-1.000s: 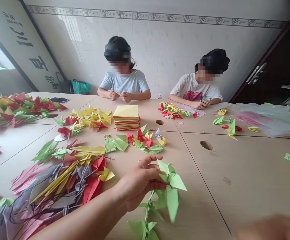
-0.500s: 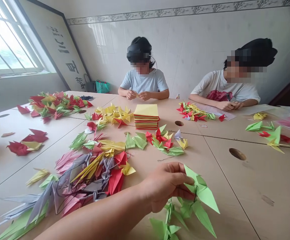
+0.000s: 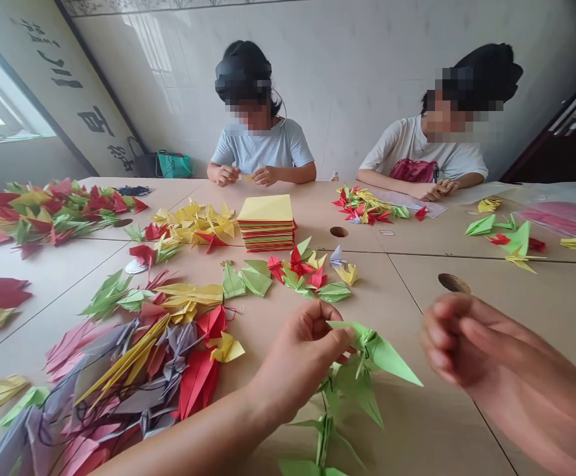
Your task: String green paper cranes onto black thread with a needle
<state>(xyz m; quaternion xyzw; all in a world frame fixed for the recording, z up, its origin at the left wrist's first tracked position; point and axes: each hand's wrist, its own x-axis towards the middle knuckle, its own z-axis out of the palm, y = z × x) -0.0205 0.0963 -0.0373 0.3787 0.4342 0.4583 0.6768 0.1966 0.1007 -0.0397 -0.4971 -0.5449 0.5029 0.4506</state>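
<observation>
My left hand pinches a light green origami crane by one end between thumb and fingers. Below it hang more green cranes, joined by a dark thread, down to the lower edge of the view. To the right, my right hand is raised over the table, apart from the cranes. Its fingers are curled in and slightly blurred, so whatever they may hold is hidden. Left of my left arm lies a heap of strung paper cranes in purple, pink, red and yellow, tangled with dark cord.
A stack of square coloured paper stands mid-table. Around it lie yellow cranes, mixed small cranes and a big pile at the far left. The table has round holes. Two people sit across, hands on or near the table.
My right hand has come into view from the right. My left hand has shifted slightly left with the green crane, which has turned. The camera has swung to the right.
</observation>
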